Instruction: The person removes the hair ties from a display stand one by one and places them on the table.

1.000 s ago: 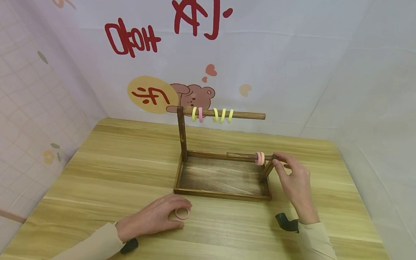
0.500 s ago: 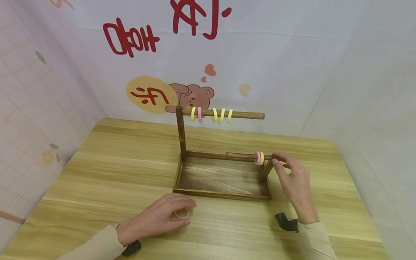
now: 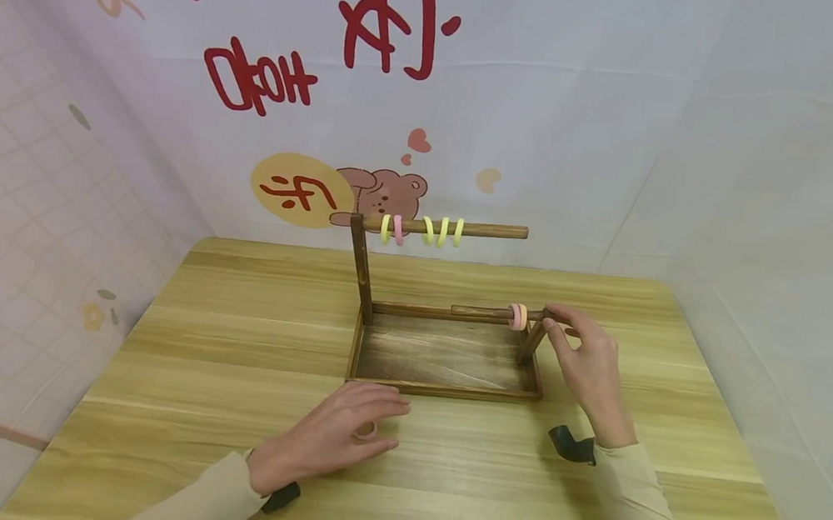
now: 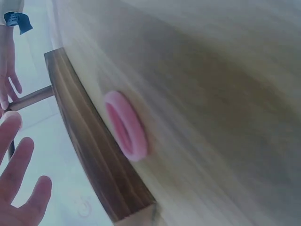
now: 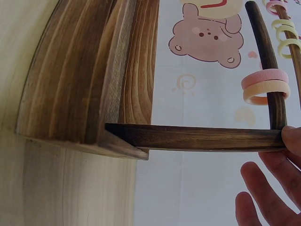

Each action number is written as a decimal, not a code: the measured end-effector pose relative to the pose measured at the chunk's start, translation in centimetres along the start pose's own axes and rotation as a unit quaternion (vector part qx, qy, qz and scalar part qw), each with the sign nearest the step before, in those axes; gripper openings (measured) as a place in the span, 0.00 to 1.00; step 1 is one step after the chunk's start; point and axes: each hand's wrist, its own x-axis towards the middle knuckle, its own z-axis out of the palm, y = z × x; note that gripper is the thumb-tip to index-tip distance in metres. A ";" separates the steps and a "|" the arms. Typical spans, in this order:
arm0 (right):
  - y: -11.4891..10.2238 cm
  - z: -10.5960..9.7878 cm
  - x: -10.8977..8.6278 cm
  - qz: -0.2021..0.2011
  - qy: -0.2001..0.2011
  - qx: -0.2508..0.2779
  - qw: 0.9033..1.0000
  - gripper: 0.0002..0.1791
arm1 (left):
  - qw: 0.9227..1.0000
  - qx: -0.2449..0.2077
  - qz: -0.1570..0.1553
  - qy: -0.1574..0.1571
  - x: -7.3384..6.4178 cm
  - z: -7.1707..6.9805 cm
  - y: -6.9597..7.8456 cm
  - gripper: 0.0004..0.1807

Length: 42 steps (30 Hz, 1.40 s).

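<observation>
A pink hair tie, a plain ring, lies flat on the wooden table in front of the rack. My left hand is spread over and around it, thumb and fingers apart; in the left wrist view the hair tie shows bare, away from the fingers. On the dark wooden rack, my right hand pinches the top of the short post between thumb and fingers. A pink hair tie and an orange one hang on the lower bar by that post.
The rack's higher bar carries several yellow hair ties and one pink one; its free end points right. Below both bars lies the shallow tray base. A printed white cloth hangs behind the table.
My left hand has shifted slightly right and its thumb and fingers have spread further over the pink hair tie. The right hand stays at the post.
</observation>
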 end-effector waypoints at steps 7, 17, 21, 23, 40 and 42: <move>0.0 0.0 -0.1 -0.004 0.005 0.001 1.000 0.13 | 0.999 0.033 0.016 0.018 1.8 0.1 0.8 0.24; 0.0 0.1 -0.1 -0.002 0.004 -0.005 1.000 0.14 | 0.993 0.071 0.079 0.043 4.8 0.5 1.2 0.24; 0.0 0.0 -0.1 -0.005 0.006 -0.003 1.000 0.14 | 0.992 0.073 0.090 0.050 6.2 0.7 1.5 0.23; 0.0 0.0 -0.1 -0.007 0.007 -0.003 1.000 0.14 | 0.991 0.073 0.096 0.060 7.0 0.9 1.6 0.23; 0.0 0.0 -0.1 0.009 0.005 -0.003 1.000 0.13 | 0.983 0.093 0.111 0.115 12.3 1.1 1.5 0.25; 0.0 0.0 -0.1 0.010 0.004 -0.003 1.000 0.13 | 0.982 0.096 0.111 0.121 12.9 1.1 1.3 0.24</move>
